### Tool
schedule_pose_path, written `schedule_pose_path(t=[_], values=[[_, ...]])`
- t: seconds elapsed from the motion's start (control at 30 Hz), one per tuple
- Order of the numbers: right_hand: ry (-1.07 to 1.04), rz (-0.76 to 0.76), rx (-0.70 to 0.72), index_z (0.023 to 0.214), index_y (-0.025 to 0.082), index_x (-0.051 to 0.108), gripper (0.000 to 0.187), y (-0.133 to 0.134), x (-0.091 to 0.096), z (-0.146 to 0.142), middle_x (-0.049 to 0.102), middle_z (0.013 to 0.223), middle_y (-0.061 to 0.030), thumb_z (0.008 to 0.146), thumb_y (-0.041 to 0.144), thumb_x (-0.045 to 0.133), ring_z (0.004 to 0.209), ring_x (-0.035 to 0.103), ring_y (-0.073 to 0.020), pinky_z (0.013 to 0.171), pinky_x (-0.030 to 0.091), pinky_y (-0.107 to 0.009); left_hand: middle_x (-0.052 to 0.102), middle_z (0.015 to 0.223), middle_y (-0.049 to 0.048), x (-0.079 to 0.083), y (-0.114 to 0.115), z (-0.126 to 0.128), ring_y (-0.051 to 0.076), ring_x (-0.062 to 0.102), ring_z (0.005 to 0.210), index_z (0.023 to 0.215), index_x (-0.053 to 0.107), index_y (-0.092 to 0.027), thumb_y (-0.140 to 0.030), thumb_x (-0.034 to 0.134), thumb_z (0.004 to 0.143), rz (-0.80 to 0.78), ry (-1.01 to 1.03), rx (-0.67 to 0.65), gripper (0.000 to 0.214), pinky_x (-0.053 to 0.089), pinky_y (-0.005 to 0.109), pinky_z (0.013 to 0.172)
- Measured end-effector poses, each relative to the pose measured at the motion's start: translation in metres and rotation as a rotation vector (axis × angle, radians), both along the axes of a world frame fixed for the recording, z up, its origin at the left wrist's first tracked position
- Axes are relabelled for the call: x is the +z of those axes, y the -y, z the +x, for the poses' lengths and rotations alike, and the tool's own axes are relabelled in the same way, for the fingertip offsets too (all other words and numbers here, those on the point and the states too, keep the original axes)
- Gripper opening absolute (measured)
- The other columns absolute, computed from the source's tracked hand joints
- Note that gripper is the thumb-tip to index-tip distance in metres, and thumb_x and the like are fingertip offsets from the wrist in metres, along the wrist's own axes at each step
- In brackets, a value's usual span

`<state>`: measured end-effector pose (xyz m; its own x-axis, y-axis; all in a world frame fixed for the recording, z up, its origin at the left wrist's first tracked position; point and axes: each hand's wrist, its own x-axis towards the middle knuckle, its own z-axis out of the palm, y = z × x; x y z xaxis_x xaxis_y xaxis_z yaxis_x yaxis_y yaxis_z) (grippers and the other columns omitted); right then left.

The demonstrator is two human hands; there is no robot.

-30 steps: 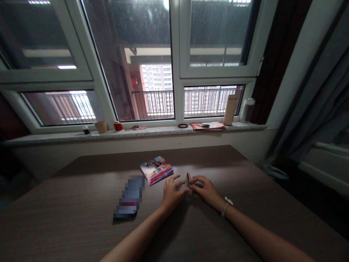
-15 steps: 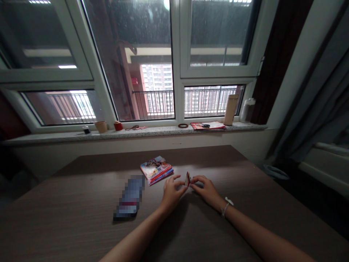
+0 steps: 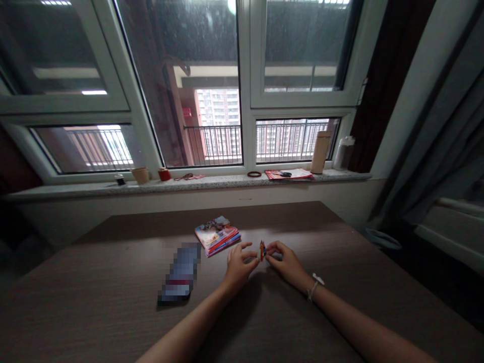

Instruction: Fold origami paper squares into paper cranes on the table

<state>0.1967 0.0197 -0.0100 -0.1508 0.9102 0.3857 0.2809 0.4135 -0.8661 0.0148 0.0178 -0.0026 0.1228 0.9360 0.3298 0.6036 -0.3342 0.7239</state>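
Observation:
A small folded piece of colourful paper stands upright between my two hands above the table, showing red, yellow and blue. My left hand pinches at its left side with thumb and index finger, the other fingers loosely curled. On the right side, my right hand grips it between thumb and fingertips. A white band circles my right wrist. Just beyond my left hand lies a stack of printed colour leaflets. The paper's exact folded form is too small to make out.
Left of my arm, a pixelated phone-like object rests on the brown table. Along the windowsill stand a paper cup, a red spool, a tan flask, a clear bottle and papers with scissors.
The folded paper has turned between my fingertips, and now shows more yellow and blue. It has shifted very slightly right. My hands have barely moved.

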Motion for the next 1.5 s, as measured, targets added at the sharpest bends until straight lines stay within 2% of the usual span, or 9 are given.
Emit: schedule_pose_path(t=[0.13,0.37,0.6,0.97,1.17,1.5], values=[[0.005,0.004,-0.002,0.101,0.019,0.063,0.026,-0.0005,0.0009,0.0008,0.069,0.086,-0.003,0.076,0.023,0.061,0.089,0.064,-0.0188,0.09,0.047,-0.036,0.062,0.12,0.0023,0.0001,0.0011,0.001,0.025,0.053,0.115,0.077,0.075,-0.028,-0.03,0.07,0.072,0.016,-0.019,0.006,0.007,0.036,0.044,0.104],[0.05,0.021,-0.043,0.098,0.018,0.068,0.023,-0.0008,0.0013,0.003,0.068,0.088,-0.0045,0.077,0.025,0.061,0.088,0.063,-0.0201,0.087,0.046,-0.036,0.061,0.121,0.0031,-0.0013,0.0015,0.0006,0.025,0.052,0.116,0.089,0.073,-0.029,-0.035,0.073,0.069,0.003,-0.017,0.008,0.02,0.034,0.044,0.104],[0.077,0.034,-0.007,0.093,0.019,0.067,0.017,0.0034,0.0059,0.0024,0.066,0.087,-0.0029,0.077,0.023,0.061,0.089,0.061,-0.0185,0.089,0.046,-0.035,0.062,0.12,0.0035,0.0003,0.0022,0.0009,0.025,0.054,0.113,0.076,0.072,-0.025,-0.035,0.071,0.072,0.029,0.005,0.002,0.01,0.036,0.043,0.102],[0.077,0.022,-0.004,0.094,0.019,0.067,0.019,0.0032,0.0045,0.0009,0.066,0.088,-0.0035,0.076,0.023,0.064,0.091,0.061,-0.0192,0.089,0.045,-0.036,0.06,0.124,0.0037,0.003,0.0029,-0.0003,0.025,0.051,0.117,0.071,0.071,-0.024,-0.032,0.071,0.073,0.027,-0.012,-0.004,0.008,0.035,0.044,0.103],[0.057,0.002,0.009,0.093,0.02,0.068,0.021,0.0025,0.003,0.0021,0.067,0.095,-0.0052,0.077,0.034,0.068,0.096,0.06,-0.0207,0.091,0.044,-0.036,0.06,0.126,0.0037,0.0017,0.0031,-0.0006,0.026,0.05,0.119,0.069,0.07,-0.023,-0.031,0.071,0.073,0.017,-0.024,-0.012,0.01,0.034,0.044,0.104],[0.02,0.028,-0.017,0.075,0.019,0.068,0.017,-0.0022,0.0014,0.0044,0.066,0.082,-0.0035,0.078,0.035,0.065,0.084,0.06,-0.0196,0.081,0.044,-0.032,0.061,0.125,0.0024,0.003,0.0047,0.0013,0.027,0.049,0.118,0.07,0.074,-0.026,-0.034,0.076,0.068,-0.013,-0.079,-0.014,0.009,0.032,0.045,0.104]])
